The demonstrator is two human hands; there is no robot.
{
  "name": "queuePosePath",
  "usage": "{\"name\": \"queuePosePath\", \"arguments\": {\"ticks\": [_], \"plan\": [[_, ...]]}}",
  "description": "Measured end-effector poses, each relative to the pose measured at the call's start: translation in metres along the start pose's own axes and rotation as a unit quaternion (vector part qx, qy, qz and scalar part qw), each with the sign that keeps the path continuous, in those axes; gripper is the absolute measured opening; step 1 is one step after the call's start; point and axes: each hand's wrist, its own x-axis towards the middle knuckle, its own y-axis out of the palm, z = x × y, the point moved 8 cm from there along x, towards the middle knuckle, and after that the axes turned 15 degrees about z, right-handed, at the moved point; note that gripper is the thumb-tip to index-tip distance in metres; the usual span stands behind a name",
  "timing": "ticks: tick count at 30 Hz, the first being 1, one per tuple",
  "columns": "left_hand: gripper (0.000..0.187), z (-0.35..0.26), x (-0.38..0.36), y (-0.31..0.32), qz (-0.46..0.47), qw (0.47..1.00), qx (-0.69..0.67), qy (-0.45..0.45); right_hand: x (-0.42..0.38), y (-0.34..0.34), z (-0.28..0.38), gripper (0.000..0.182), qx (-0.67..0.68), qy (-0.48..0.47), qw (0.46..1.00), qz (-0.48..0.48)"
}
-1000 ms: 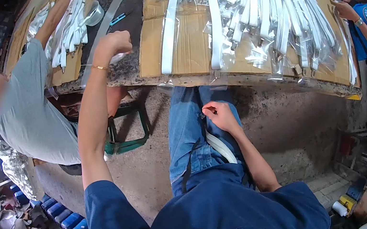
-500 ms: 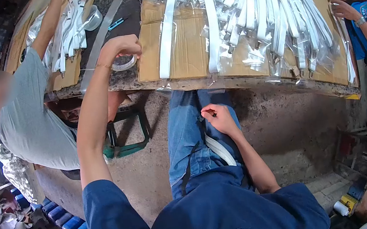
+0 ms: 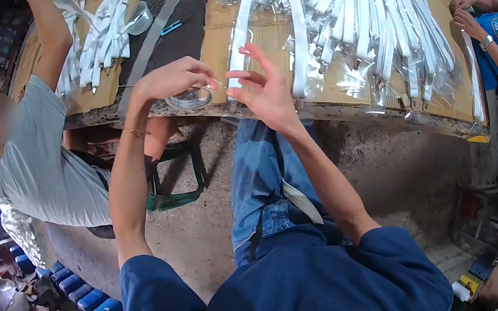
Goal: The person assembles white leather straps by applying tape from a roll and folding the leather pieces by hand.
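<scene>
My left hand (image 3: 178,79) is over the table's near edge, just above a roll of clear tape (image 3: 190,100). Its fingers are bent and pinched together, and a tiny pale bit shows at the fingertips, too small to name. Facing it is my right hand (image 3: 266,94), fingers spread and thumb reaching toward the left fingertips; nothing shows in its grasp. Behind my right hand, a white strap (image 3: 245,14) in a clear plastic sleeve lies on cardboard (image 3: 212,36). A second bagged strap (image 3: 299,41) lies to its right. Another white strap (image 3: 301,203) rests across my lap.
Many bagged white straps with metal clips (image 3: 372,23) cover the table's right side. Blue-handled snips (image 3: 170,28) and a clear tub (image 3: 139,19) lie at the left. A person in grey (image 3: 45,156) sits left; another person's hands (image 3: 469,13) are at the right edge.
My right hand has risen from my lap to the table edge, its fingers spreading. My left hand has shifted slightly right and lower. The person in grey has moved their arm.
</scene>
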Motion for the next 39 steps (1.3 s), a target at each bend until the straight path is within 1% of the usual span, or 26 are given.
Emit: {"name": "queuePosePath", "arguments": {"ticks": [1,2,4,6,9,11,13,14,15,16,18,20,22,23,24,25,26,27,29,31,33,35,36,37,38,39], "plan": [[0.031,-0.001,-0.003,0.003,0.008,1.0,-0.004,-0.028,0.007,0.004,0.0,0.076,-0.025,0.001,1.0,0.003],[0.031,-0.004,-0.007,0.006,0.002,1.0,-0.006,-0.03,0.01,0.007,-0.001,0.076,-0.025,0.0,1.0,0.009],[0.03,-0.013,-0.013,0.007,-0.042,0.999,0.021,0.011,0.012,0.01,-0.009,0.075,-0.008,0.023,1.0,0.005],[0.031,-0.009,-0.014,0.01,-0.043,0.999,0.019,0.0,0.011,0.012,-0.013,0.075,-0.006,0.039,0.999,0.013],[0.025,-0.016,-0.014,0.014,-0.058,0.997,0.05,0.017,0.008,0.013,-0.013,0.075,-0.004,0.052,0.998,0.018],[0.026,-0.016,-0.016,0.016,-0.065,0.997,0.034,-0.005,0.007,0.014,-0.013,0.076,-0.003,0.05,0.999,0.022],[0.026,-0.015,-0.015,0.017,-0.065,0.997,0.044,-0.004,0.007,0.016,-0.007,0.075,-0.041,0.016,0.999,0.02],[0.027,-0.015,-0.016,0.018,-0.064,0.996,0.053,-0.003,0.007,0.017,-0.007,0.075,-0.041,0.015,0.999,0.021],[0.027,-0.017,-0.017,0.019,-0.066,0.996,0.053,-0.003,0.006,0.017,0.0,0.073,-0.074,-0.009,0.997,0.012],[0.027,-0.017,-0.019,0.02,-0.064,0.997,0.042,-0.018,0.006,0.017,0.006,0.072,-0.107,-0.034,0.994,0.003],[0.027,-0.012,-0.018,0.02,-0.063,0.997,0.03,-0.033,0.006,0.016,0.005,0.069,-0.118,-0.044,0.992,-0.006],[0.027,-0.008,-0.016,0.022,-0.071,0.996,0.057,0.006,0.006,0.015,0.004,0.067,-0.126,-0.053,0.99,-0.016],[0.027,-0.007,-0.016,0.023,-0.073,0.996,0.047,0.002,0.002,0.019,0.016,0.063,-0.188,-0.064,0.98,-0.015],[0.027,-0.007,-0.016,0.024,-0.075,0.996,0.038,-0.002,0.0,0.02,0.014,0.063,-0.188,-0.064,0.98,-0.014],[0.027,-0.011,-0.018,0.024,-0.076,0.996,0.038,-0.002,-0.003,0.022,0.016,0.063,-0.208,-0.09,0.974,-0.014],[0.027,-0.013,-0.02,0.025,-0.068,0.997,0.019,-0.026,-0.005,0.024,0.02,0.063,-0.228,-0.116,0.967,-0.014],[0.028,-0.012,-0.02,0.026,-0.06,0.997,-0.001,-0.05,-0.006,0.023,0.019,0.063,-0.229,-0.116,0.966,-0.013],[0.028,-0.009,-0.018,0.028,-0.059,0.997,-0.002,-0.05,-0.006,0.023,0.019,0.063,-0.245,-0.116,0.962,-0.018],[0.029,-0.013,-0.017,0.026,-0.088,0.996,0.034,0.008,-0.007,0.022,0.019,0.063,-0.26,-0.117,0.958,-0.023],[0.03,-0.02,-0.022,0.027,-0.102,0.993,0.055,0.003,-0.005,0.021,0.02,0.063,-0.277,-0.124,0.953,-0.021],[0.032,-0.027,-0.021,0.028,-0.115,0.991,0.076,0.0,-0.006,0.02,0.024,0.062,-0.284,-0.111,0.952,-0.024],[0.033,-0.022,-0.019,0.029,-0.126,0.983,0.112,-0.073,-0.005,0.021,0.026,0.062,-0.289,-0.097,0.952,-0.026],[0.033,-0.023,-0.018,0.031,-0.126,0.983,0.111,-0.074,-0.003,0.018,0.022,0.062,-0.266,-0.07,0.961,-0.027],[0.032,-0.022,-0.018,0.029,-0.147,0.976,0.127,-0.094,-0.002,0.016,0.017,0.062,-0.242,-0.042,0.969,-0.028],[0.03,-0.021,-0.019,0.028,-0.168,0.969,0.143,-0.113,-0.001,0.016,0.016,0.062,-0.242,-0.041,0.969,-0.027],[0.03,-0.024,-0.018,0.03,-0.167,0.969,0.143,-0.113,0.0,0.013,0.011,0.061,-0.211,-0.016,0.977,-0.036]]}}
